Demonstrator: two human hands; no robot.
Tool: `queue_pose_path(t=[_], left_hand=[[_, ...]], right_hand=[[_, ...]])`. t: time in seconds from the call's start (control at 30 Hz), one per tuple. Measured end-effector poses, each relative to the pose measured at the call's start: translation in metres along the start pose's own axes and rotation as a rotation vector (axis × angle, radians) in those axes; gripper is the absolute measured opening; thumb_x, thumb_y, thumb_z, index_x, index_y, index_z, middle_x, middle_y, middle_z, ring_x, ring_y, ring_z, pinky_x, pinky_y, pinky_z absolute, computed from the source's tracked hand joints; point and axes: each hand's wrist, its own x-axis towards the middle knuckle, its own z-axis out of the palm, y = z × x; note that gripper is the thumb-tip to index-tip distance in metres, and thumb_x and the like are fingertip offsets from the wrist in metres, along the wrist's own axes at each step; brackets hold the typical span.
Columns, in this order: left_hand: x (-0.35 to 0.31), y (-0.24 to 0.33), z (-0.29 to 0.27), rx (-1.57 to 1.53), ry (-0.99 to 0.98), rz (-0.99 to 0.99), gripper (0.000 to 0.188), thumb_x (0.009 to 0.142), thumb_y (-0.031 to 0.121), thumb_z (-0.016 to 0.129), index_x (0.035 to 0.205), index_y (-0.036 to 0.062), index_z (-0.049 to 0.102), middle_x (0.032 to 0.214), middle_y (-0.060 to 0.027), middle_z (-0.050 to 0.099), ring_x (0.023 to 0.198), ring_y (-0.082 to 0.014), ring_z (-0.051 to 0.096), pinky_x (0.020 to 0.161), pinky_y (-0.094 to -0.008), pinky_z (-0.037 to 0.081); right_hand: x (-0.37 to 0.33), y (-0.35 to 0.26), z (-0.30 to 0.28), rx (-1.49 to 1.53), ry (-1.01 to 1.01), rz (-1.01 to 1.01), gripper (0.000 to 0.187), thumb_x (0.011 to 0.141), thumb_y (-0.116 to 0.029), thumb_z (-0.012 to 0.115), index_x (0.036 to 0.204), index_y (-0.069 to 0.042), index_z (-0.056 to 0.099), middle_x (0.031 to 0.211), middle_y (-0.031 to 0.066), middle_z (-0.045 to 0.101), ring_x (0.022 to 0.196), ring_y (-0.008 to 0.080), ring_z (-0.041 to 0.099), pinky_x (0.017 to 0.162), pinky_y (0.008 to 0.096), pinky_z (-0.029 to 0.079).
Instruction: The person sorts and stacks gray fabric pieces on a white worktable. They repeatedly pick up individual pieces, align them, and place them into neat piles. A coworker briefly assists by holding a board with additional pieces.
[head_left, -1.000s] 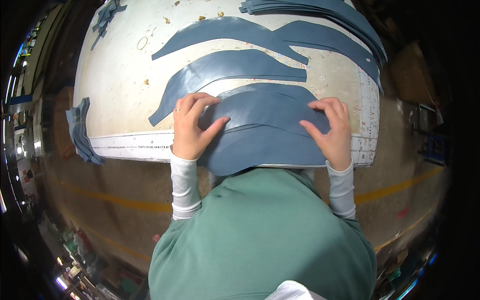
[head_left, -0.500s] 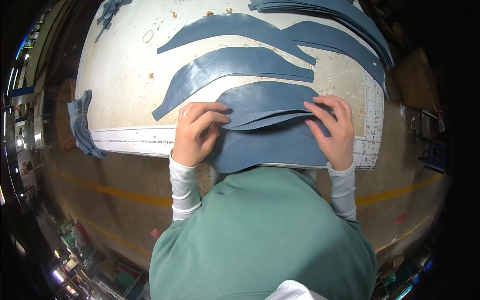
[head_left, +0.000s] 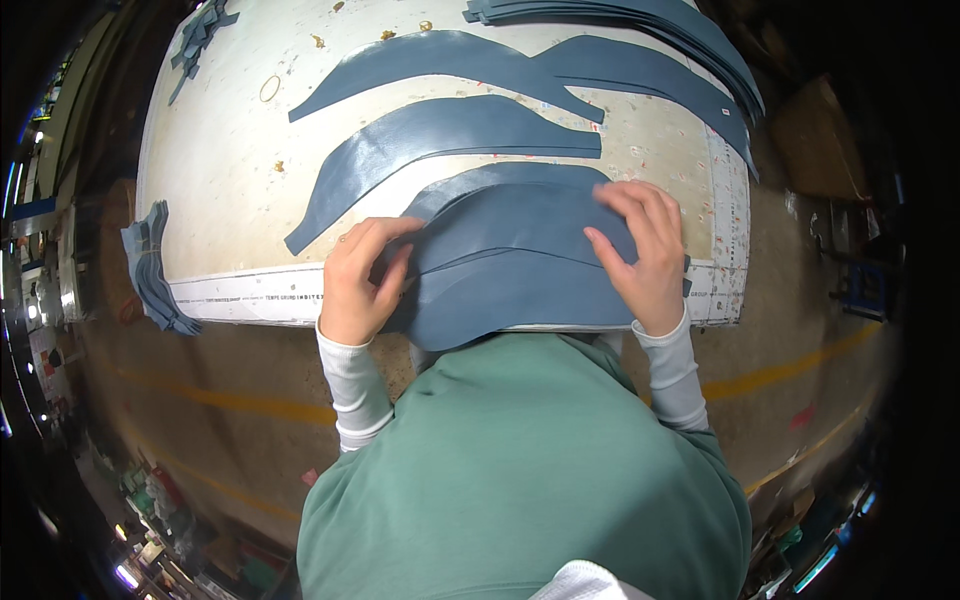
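Cream worktable, scuffed, edge toward the person. Left hand has fingers curled, pinching the left end of a stack of curved blue-grey leather pieces at the near table edge; right hand lies on the stack's right end, fingers bent and pressing, apparently gripping the top piece's edge. Stack overhangs the edge slightly. Pieces look thin, light, floppy, smooth-faced, likely to slide on each other; best taken at the ends or pressed flat. Beyond: one single cut piece, two more past it, a pile at the far right. Scrap bundle hangs off the left edge. Concrete floor with a yellow line.
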Motion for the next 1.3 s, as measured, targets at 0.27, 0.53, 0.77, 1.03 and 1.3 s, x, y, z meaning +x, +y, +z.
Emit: queue_pose_path(t=[0.27,0.53,0.77,1.03,1.3], left_hand=[[-0.003,0.003,0.001,-0.066,0.049,-0.093,0.026,0.083,0.002,0.064,0.109,0.0031,0.065,0.088,-0.0109,0.067,0.077,-0.0209,0.064,0.069,-0.0277,0.049],[0.009,0.003,0.007,-0.043,0.011,-0.171,0.014,0.084,0.007,0.068,0.097,0.0022,0.067,0.077,-0.0067,0.063,0.064,-0.0125,0.059,0.062,-0.0242,0.047],[0.024,0.002,0.024,0.039,0.101,-0.179,0.021,0.077,0.011,0.074,0.093,0.003,0.064,0.079,-0.0087,0.058,0.069,-0.0209,0.057,0.065,-0.0295,0.047],[0.036,0.003,0.018,0.102,0.003,0.089,0.023,0.069,0.002,0.073,0.086,0.0041,0.058,0.093,-0.0085,0.061,0.082,-0.0238,0.058,0.075,-0.0323,0.047],[0.01,0.028,-0.013,-0.28,-0.299,0.359,0.032,0.051,-0.01,0.053,0.077,0.0078,0.059,0.087,-0.006,0.071,0.092,-0.024,0.065,0.087,-0.0362,0.045]], right_hand=[[-0.001,0.007,-0.001,0.212,-0.023,0.078,0.019,0.079,-0.005,0.07,0.097,-0.003,0.063,0.098,0.0038,0.062,0.094,0.017,0.057,0.082,0.0287,0.045],[0.031,0.101,-0.051,0.571,0.312,0.544,0.013,0.091,-0.009,0.063,0.1,0.001,0.064,0.09,-0.0006,0.064,0.082,0.0017,0.055,0.076,0.0168,0.042],[0.021,0.071,-0.047,-0.061,0.176,0.099,0.027,0.077,-0.009,0.073,0.103,-0.006,0.066,0.094,0.0078,0.064,0.082,0.0227,0.061,0.076,0.0323,0.05],[0.025,0.03,-0.01,0.169,-0.155,0.037,0.035,0.071,-0.018,0.08,0.1,-0.006,0.065,0.094,0.0039,0.06,0.089,0.0211,0.054,0.075,0.0302,0.047],[0.033,0.038,-0.022,0.41,-0.272,0.249,0.02,0.079,-0.011,0.071,0.096,-0.002,0.065,0.093,0.0045,0.061,0.087,0.0168,0.057,0.074,0.0263,0.046]])
